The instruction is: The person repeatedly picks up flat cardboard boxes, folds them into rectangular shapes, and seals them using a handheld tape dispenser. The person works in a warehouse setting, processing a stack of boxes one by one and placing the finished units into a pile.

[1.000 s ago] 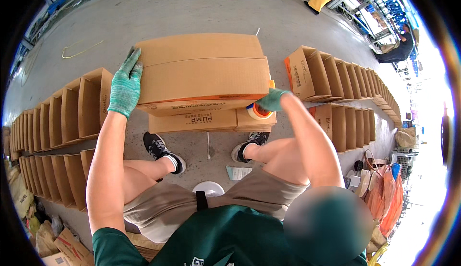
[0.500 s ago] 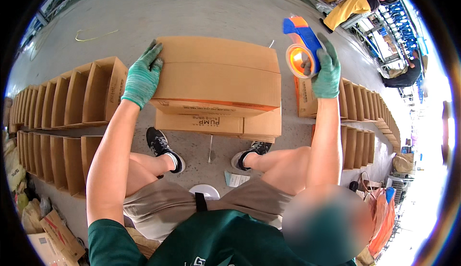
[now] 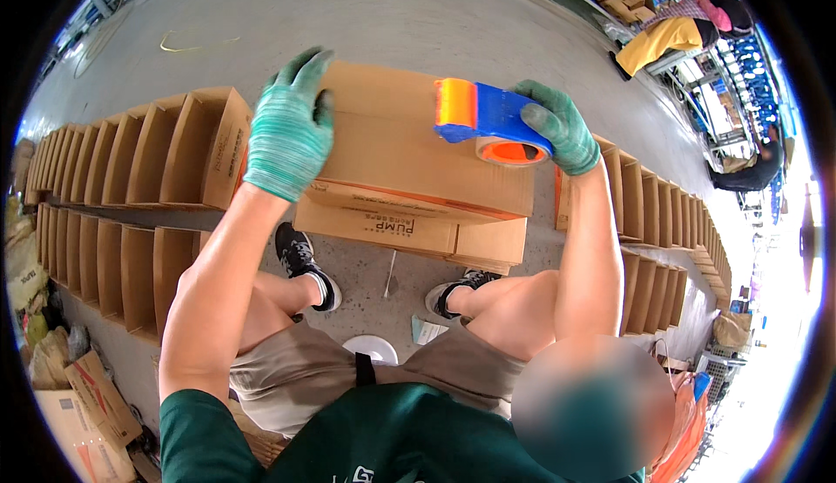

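Observation:
A closed brown cardboard box (image 3: 409, 148) sits before me, its top flaps meeting at a seam. It rests on another cardboard box (image 3: 383, 226) with dark print on its side. My left hand (image 3: 290, 130), in a green knit glove, is at the upper box's left end, fingers stretched out and thumb apart. My right hand (image 3: 559, 126), gloved alike, grips a blue handheld tape dispenser (image 3: 501, 113) with an orange front roller and a roll of tape. The dispenser is over the right part of the box top and hides some of it; contact with the cardboard cannot be made out.
Rows of open, upright cardboard cartons (image 3: 157, 148) line my left, and more cartons (image 3: 649, 187) line my right. A white round seat (image 3: 370, 348) shows between my legs. Two people work at the far right, one in yellow trousers (image 3: 666, 46), near racks of blue items.
The tape dispenser has swung left and tilted, from beside the box to over its top. My left hand has shifted right and loosened from the box's left side. The view has turned slightly.

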